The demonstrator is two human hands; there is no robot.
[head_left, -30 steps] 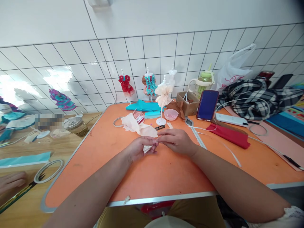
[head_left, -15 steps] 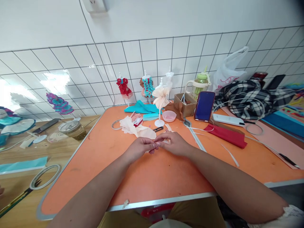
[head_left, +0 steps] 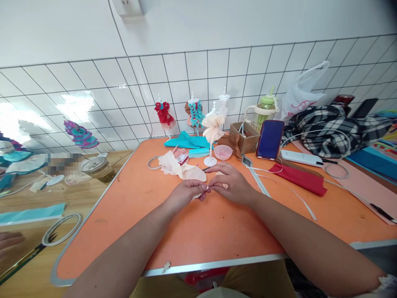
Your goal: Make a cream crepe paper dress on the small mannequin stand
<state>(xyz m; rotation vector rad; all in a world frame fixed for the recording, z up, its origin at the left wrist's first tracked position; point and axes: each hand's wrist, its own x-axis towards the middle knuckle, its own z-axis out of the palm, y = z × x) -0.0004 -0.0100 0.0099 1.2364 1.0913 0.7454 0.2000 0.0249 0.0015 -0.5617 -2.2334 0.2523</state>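
Above the orange table, my left hand [head_left: 187, 193] pinches a small piece of cream crepe paper [head_left: 201, 193] between thumb and fingers. My right hand [head_left: 232, 183] meets it from the other side, thumb and fingertips closed on the same piece, most of which the fingers hide. Just beyond lies a crumpled sheet of cream crepe paper [head_left: 176, 166] with a small red and white box [head_left: 182, 159] on it. Behind my hands a white miniature dress form [head_left: 214, 127] wears a gathered cream paper dress. Beside its base is a pink bowl [head_left: 223, 153].
Further back are dress forms in red [head_left: 164, 115] and turquoise, turquoise paper [head_left: 187, 140] and a cardboard box [head_left: 248, 138]. To the right are a propped phone [head_left: 269, 140] and red paper [head_left: 299, 179]. Another person's hand [head_left: 10, 240] rests near a tape roll [head_left: 62, 230] at left.
The view has shifted slightly left, so things sit a little further right. My right fingers have lifted and spread somewhat at the knuckles. More of the other person's hand shows at left.
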